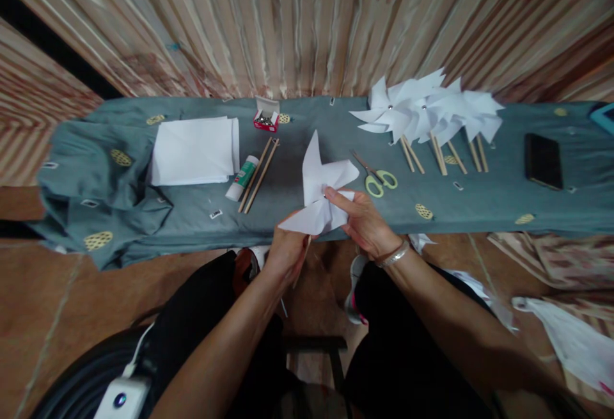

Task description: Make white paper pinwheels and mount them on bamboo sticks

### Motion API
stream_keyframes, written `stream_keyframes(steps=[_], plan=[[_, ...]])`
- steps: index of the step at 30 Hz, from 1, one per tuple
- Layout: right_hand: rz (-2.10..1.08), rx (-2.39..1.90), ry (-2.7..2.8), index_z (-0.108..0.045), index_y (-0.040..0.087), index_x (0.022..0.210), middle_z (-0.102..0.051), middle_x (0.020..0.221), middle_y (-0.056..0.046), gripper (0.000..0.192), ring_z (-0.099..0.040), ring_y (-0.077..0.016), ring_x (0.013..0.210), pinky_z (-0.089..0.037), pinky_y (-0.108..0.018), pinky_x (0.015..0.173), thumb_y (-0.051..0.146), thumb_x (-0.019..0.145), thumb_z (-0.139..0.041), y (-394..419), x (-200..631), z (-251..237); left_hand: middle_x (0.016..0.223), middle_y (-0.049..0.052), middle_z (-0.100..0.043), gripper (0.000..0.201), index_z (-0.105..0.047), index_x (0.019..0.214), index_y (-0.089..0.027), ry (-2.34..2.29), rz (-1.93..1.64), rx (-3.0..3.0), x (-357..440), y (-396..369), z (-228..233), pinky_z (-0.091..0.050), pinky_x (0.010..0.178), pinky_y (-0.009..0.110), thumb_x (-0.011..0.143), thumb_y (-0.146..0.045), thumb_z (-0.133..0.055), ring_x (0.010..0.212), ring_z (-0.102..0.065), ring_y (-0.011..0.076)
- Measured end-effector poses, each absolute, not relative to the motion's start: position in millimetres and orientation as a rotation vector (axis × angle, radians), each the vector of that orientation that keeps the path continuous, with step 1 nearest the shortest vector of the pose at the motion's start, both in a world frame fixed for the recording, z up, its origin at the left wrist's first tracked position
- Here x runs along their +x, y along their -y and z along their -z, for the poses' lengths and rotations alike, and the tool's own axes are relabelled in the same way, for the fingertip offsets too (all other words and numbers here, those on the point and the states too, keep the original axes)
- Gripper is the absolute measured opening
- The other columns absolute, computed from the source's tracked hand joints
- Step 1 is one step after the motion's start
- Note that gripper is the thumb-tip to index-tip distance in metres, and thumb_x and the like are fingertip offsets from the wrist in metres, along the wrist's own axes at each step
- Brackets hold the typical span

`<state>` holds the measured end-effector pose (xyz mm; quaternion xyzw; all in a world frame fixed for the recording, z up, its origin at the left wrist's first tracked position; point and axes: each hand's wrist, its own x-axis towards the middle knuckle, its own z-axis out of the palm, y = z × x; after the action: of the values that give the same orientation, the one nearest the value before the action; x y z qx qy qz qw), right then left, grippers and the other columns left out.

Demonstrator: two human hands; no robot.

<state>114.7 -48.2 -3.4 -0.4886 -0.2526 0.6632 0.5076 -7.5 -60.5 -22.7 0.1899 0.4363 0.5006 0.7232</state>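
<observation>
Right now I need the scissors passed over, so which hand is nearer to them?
Right. The right hand sits just below-left of the scissors; the left hand is farther left, under the paper pinwheel.

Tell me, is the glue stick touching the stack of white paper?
Touching, it seems: in the head view the glue stick top meets the white paper stack lower right corner, with no cloth visible between them.

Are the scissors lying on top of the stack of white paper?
No, the scissors lie on the grey cloth, far from the paper stack.

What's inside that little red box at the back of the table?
The red box stands open, with small dark metallic bits showing inside; they're too small to identify, and the lid hides the rest.
</observation>
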Motion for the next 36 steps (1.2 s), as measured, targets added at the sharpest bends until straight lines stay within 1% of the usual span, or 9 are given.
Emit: stream_keyframes(steps=[5, 8, 13, 18, 23, 26, 30, 33, 36], plan=[[-1.569, -1.140, 0.570, -0.071, 0.018, 0.077, -0.073, 0.074, -0.001, 0.033, -0.065, -0.0149, 0.062, -0.051, -0.028, 0.060, 0.044, 0.061, -0.084, 47, 114, 4, 0.058, -0.003, -0.064, 0.047, -0.071, 0.083, -0.016, -0.951, -1.074, 0.345, -8, 61, 15, -0.034, 0.048, 0.018, 0.038, -0.013, -0.085, 0.052, -0.051, 0.0075], [-1.595, -1.138, 0.559, -0.071, 0.018, 0.076, -0.072, 0.069, 0.001, 0.036, -0.063, -0.0131, 0.058, -0.050, -0.027, 0.059, 0.046, 0.058, -0.085, 47, 116, 5, 0.058, -0.003, -0.065, 0.049, -0.072, 0.084, -0.016, -0.957, -1.049, 0.296, -11, 61, 15, -0.036, 0.047, 0.017, 0.037, -0.013, -0.086, 0.051, -0.052, 0.0073], [-1.574, -1.220, 0.604, -0.068, 0.020, 0.072, -0.070, 0.066, 0.001, 0.041, -0.060, -0.0126, 0.057, -0.049, -0.025, 0.056, 0.055, 0.057, -0.084, 47, 123, 4, 0.058, -0.002, -0.064, 0.044, -0.070, 0.083, -0.014, -0.939, -1.046, 0.254, -16, 63, 16, -0.036, 0.046, 0.017, 0.042, -0.011, -0.083, 0.051, -0.052, 0.0069], [-1.477, -1.348, 0.679, -0.068, 0.021, 0.072, -0.074, 0.077, -0.005, 0.046, -0.068, -0.0166, 0.069, -0.053, -0.027, 0.062, 0.065, 0.061, -0.078, 47, 145, 3, 0.064, -0.001, -0.065, 0.039, -0.068, 0.085, -0.014, -0.909, -1.035, 0.229, -20, 74, 19, -0.035, 0.048, 0.017, 0.048, -0.008, -0.079, 0.054, -0.053, 0.0073], [-1.151, -1.544, 0.802, -0.069, 0.021, 0.074, -0.073, 0.076, -0.005, 0.049, -0.067, -0.0141, 0.067, -0.050, -0.025, 0.057, 0.069, 0.064, -0.073, 34, 181, 11, 0.053, -0.004, -0.056, 0.018, -0.064, 0.066, -0.013, -0.976, -0.952, 0.212, -18, 87, 28, -0.036, 0.046, 0.017, 0.054, -0.010, -0.076, 0.047, -0.047, 0.0050], [-0.926, -1.615, 0.927, -0.068, 0.020, 0.070, -0.070, 0.071, -0.005, 0.051, -0.063, -0.0138, 0.061, -0.046, -0.027, 0.056, 0.071, 0.073, -0.063, 25, 192, 12, 0.050, -0.005, -0.054, 0.014, -0.063, 0.066, -0.013, -0.998, -0.947, 0.204, -16, 88, 33, -0.036, 0.045, 0.016, 0.059, -0.011, -0.076, 0.045, -0.045, 0.0046], [-0.402, -1.742, 1.358, -0.071, 0.020, 0.087, -0.072, 0.086, -0.009, 0.040, -0.067, -0.0224, 0.085, -0.048, -0.036, 0.078, 0.056, 0.088, -0.053, 21, 177, 5, 0.052, -0.006, -0.055, 0.022, -0.068, 0.082, -0.014, -1.036, -0.974, 0.111, -14, 85, 36, -0.035, 0.043, 0.015, 0.063, -0.008, -0.075, 0.042, -0.045, 0.0043], [-0.256, -1.677, 1.660, -0.066, 0.019, 0.112, -0.070, 0.112, -0.012, 0.035, -0.062, -0.0267, 0.106, -0.044, -0.042, 0.095, 0.041, 0.095, -0.045, 19, 146, 1, 0.053, -0.005, -0.057, 0.026, -0.070, 0.088, -0.015, -1.055, -0.971, 0.033, -12, 84, 37, -0.036, 0.043, 0.016, 0.065, -0.003, -0.073, 0.043, -0.046, 0.0052], [-0.186, -1.621, 1.919, -0.059, 0.013, 0.123, -0.061, 0.130, -0.017, 0.037, -0.054, -0.0297, 0.120, -0.038, -0.047, 0.105, 0.033, 0.098, -0.041, 14, 112, 3, 0.052, -0.005, -0.057, 0.025, -0.072, 0.091, -0.016, -1.050, -0.977, -0.016, -10, 85, 38, -0.036, 0.044, 0.017, 0.069, -0.004, -0.071, 0.043, -0.046, 0.0060]])
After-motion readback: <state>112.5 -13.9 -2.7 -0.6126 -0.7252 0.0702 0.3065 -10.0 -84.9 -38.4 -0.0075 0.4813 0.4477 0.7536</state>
